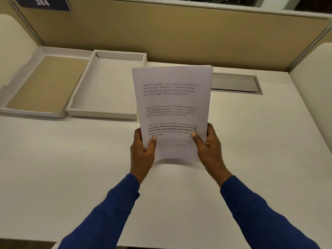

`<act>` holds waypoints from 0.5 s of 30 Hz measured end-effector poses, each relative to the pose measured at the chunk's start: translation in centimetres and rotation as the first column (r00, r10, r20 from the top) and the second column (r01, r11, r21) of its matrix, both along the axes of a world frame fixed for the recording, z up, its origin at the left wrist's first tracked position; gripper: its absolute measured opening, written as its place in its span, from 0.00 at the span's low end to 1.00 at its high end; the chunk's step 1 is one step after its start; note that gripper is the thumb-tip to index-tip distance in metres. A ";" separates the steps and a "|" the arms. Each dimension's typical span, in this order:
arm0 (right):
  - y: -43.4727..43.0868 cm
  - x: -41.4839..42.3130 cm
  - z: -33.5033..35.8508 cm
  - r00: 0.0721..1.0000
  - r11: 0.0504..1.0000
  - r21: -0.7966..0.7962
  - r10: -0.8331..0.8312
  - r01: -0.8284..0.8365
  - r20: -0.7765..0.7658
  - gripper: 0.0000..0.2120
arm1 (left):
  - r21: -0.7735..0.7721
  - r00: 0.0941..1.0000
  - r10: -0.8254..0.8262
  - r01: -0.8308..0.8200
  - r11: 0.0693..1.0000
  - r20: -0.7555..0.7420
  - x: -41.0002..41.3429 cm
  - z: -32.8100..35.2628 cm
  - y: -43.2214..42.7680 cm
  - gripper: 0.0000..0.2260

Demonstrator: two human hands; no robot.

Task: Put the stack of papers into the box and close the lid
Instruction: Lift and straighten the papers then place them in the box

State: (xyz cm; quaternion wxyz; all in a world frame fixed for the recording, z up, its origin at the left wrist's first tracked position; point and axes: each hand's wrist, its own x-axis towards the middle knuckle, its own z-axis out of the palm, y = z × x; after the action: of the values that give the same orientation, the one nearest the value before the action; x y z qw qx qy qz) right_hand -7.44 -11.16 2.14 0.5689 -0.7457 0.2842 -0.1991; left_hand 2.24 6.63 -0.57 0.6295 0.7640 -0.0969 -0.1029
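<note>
A stack of papers with printed paragraphs is held upright above the white desk, its printed face toward me. My left hand grips its lower left edge, thumb on the front. My right hand grips the lower right edge the same way. The shallow white box lies open and empty at the back left, its right edge partly behind the papers. Its lid lies upside down to the left of the box, brown inside showing.
A tan partition wall runs along the back of the desk. A grey cable slot is set into the desk right of the papers. A dark sign reading 384 hangs top left. Rounded white panels stand at both sides.
</note>
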 end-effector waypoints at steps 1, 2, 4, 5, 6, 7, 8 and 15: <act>0.8 1.5 0.3 1.000 1.000 0.023 -0.004 0.004 0.002 0.15 | 0.002 1.000 0.003 -0.003 1.000 0.011 1.5 0.4 0.8 0.14; 1.6 3.2 0.6 1.000 0.999 0.053 -0.010 0.010 0.007 0.15 | 0.004 1.000 0.005 -0.005 1.000 0.023 3.1 1.0 1.5 0.14; 3.1 6.8 1.2 0.999 0.992 0.120 -0.031 0.029 0.016 0.16 | 0.025 0.999 0.009 -0.010 1.000 0.048 6.8 1.9 3.0 0.14; 3.8 8.8 1.5 0.999 0.988 0.147 -0.042 0.039 0.021 0.15 | 0.038 0.998 0.008 -0.010 0.999 0.061 8.8 2.4 3.7 0.14; 4.1 10.5 1.8 0.998 0.985 0.164 -0.053 0.049 0.022 0.15 | 0.049 0.998 0.005 -0.008 0.999 0.066 10.5 2.9 4.1 0.14; 4.5 12.5 2.1 0.998 0.984 0.170 -0.062 0.058 0.020 0.14 | 0.055 0.998 0.003 -0.007 0.998 0.066 12.3 3.4 4.5 0.14; 5.0 14.8 2.4 0.998 0.983 0.171 -0.069 0.065 0.015 0.14 | 0.062 0.998 0.003 -0.007 0.998 0.064 14.5 3.8 5.1 0.13; 6.9 28.0 2.7 0.993 0.978 0.180 -0.093 0.105 -0.075 0.12 | 0.092 0.998 -0.020 0.026 0.995 -0.067 27.8 4.5 7.2 0.12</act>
State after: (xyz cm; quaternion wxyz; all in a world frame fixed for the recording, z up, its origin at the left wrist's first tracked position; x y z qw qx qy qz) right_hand 20.60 -4.23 4.84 0.6148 -0.6812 0.3567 -0.1752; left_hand 30.02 13.82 3.92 0.5951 0.7874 -0.0800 -0.1394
